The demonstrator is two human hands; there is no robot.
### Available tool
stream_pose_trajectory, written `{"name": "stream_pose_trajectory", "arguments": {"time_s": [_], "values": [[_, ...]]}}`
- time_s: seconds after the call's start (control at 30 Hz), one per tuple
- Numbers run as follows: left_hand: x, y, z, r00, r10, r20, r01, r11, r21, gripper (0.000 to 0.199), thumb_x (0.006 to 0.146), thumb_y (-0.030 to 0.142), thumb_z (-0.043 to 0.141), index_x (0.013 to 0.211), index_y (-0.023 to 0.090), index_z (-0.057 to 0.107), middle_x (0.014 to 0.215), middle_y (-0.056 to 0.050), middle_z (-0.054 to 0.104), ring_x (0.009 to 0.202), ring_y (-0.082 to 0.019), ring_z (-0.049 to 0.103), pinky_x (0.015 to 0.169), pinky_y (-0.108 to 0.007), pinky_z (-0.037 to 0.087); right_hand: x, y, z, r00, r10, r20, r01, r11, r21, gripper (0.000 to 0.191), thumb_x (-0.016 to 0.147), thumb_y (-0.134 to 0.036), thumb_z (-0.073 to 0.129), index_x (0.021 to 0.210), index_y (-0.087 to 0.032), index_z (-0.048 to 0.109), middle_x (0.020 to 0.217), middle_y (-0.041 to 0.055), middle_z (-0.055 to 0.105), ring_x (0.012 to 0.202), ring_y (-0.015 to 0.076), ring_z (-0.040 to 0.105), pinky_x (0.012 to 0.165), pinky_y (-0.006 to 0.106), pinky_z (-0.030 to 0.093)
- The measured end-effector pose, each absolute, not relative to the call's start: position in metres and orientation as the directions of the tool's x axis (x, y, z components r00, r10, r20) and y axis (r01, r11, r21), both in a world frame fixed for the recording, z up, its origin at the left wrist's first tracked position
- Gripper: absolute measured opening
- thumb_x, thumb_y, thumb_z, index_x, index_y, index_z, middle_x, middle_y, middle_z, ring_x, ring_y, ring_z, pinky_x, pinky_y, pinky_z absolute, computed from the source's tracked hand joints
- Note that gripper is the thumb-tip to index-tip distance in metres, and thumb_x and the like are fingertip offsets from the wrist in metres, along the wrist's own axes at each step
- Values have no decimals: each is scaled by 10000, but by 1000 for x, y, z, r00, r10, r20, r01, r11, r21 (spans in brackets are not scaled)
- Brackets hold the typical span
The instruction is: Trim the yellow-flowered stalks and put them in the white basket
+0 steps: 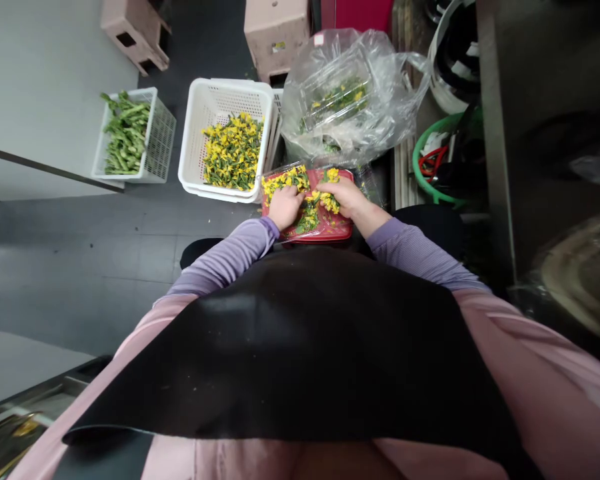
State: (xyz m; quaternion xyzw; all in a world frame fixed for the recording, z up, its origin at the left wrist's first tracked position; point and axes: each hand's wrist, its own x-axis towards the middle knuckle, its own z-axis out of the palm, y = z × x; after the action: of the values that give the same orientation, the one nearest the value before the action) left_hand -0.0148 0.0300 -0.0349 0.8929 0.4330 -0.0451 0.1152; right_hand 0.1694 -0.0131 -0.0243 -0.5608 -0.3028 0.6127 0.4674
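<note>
A red tray point(341, 231) sits just beyond my apron, and on it lies a clear plastic box point(306, 233) holding yellow flowers with green stems point(307, 219). My left hand point(286, 208) is in the left part of this box, its fingers curled into the flowers. To the right, over the tray, my right hand point(349, 197) is closed round a small bunch of yellow flowers point(330, 200). The fingertips of both hands are partly hidden by the flowers.
A white basket point(193, 143) of yellow flowers stands beyond my left hand, with a smaller basket point(160, 137) of green stalks farther left. Past the tray is a clear plastic bag point(395, 127) with lidded boxes. A green basin point(423, 150) and a metal edge point(497, 133) are right.
</note>
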Motion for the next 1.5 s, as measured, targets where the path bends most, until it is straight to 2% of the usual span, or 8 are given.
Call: {"name": "stream_pose_trajectory", "arguments": {"time_s": [0.17,0.33,0.53,0.77,1.03,1.17,1.3,1.5], "values": [[-8,50,-45,643,741,-194,766,-617,181,267,969,157,515,957,111,778,1063,-209,740,1125,-334,656,1011,-486,458,167,-12,-28,101,897,-430,-250,-395,-884,328,656,-222,869,946,-163,727,873,70,779,1013,293,745,1003,486,575],[-30,43,-29,432,900,-59,780,-340,525,160,895,140,598,913,147,757,978,-106,773,948,-225,686,931,-368,522,164,-10,-37,116,898,-425,-185,-401,-897,232,652,-160,825,857,-148,718,892,71,783,985,263,744,1020,434,561],[-39,24,-3,262,926,-273,535,96,839,29,805,145,688,826,144,708,666,9,677,557,-99,558,605,-238,494,163,-16,-34,-36,951,-308,1,-308,-951,261,681,-182,806,936,-142,768,954,65,798,984,239,738,1018,409,539],[-26,3,10,264,875,-405,374,294,880,61,791,78,697,794,139,693,639,16,678,488,-71,569,529,-191,457,162,-24,-25,-126,943,-307,333,-251,-909,198,683,-204,850,851,-151,761,763,22,734,837,239,701,893,387,549],[-32,3,9,312,847,-430,297,343,891,73,793,65,674,824,130,686,718,-10,717,505,-63,588,572,-204,505,163,-25,-20,-186,943,-276,349,-199,-916,179,684,-187,843,832,-154,748,791,37,738,843,240,691,883,367,532],[-40,6,-2,246,873,-420,582,213,785,165,787,36,597,814,136,726,766,-37,735,650,-130,662,756,-301,587,164,-24,-21,-139,936,-324,288,-275,-917,167,684,-182,807,827,-144,729,816,45,742,822,229,694,883,384,549],[-36,8,-7,296,932,-208,874,-177,453,256,833,45,548,904,142,774,1061,-136,762,1072,-258,703,1033,-392,528,163,-21,-28,-48,924,-379,16,-378,-926,232,663,-193,778,886,-150,731,853,46,760,854,227,712,900,402,577],[-8,31,-24,386,895,-222,922,-376,86,316,973,182,495,1158,64,723,1247,-260,674,1191,-355,664,994,-429,496,161,-13,-37,25,884,-468,-232,-450,-862,261,647,-206,793,889,-157,709,897,81,771,905,262,738,897,452,601]]}}
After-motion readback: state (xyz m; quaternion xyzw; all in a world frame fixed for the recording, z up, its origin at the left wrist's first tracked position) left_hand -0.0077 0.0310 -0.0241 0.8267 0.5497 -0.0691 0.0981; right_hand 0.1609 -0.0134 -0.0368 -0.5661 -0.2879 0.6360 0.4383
